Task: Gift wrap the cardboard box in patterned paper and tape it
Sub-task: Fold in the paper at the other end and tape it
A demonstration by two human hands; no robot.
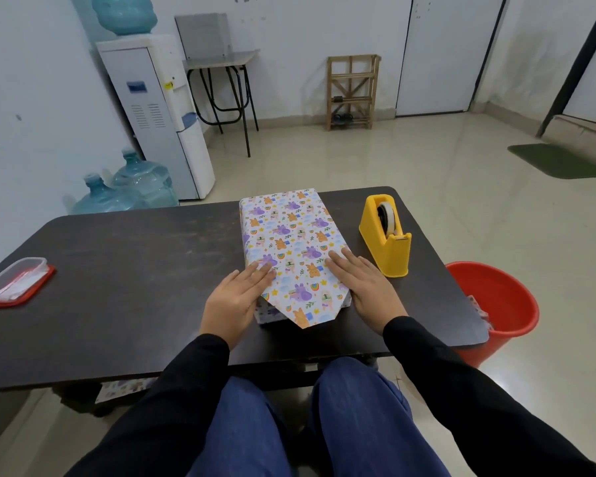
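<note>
**Q:** What did the room hold?
**A:** A dark desk (135,270) stood on a pale tiled floor, with a water dispenser (159,108) and 2 spare bottles (131,187) at the left wall. A red bucket (496,304) sat off the desk's right end.

**Q:** And the hands?
**A:** The left hand (236,297) and right hand (362,284) lay flat, fingers (262,271) straight and together. They pressed the near corners of the paper-wrapped box (289,235) at mid-desk, beside a yellow tape dispenser (386,232).
</note>
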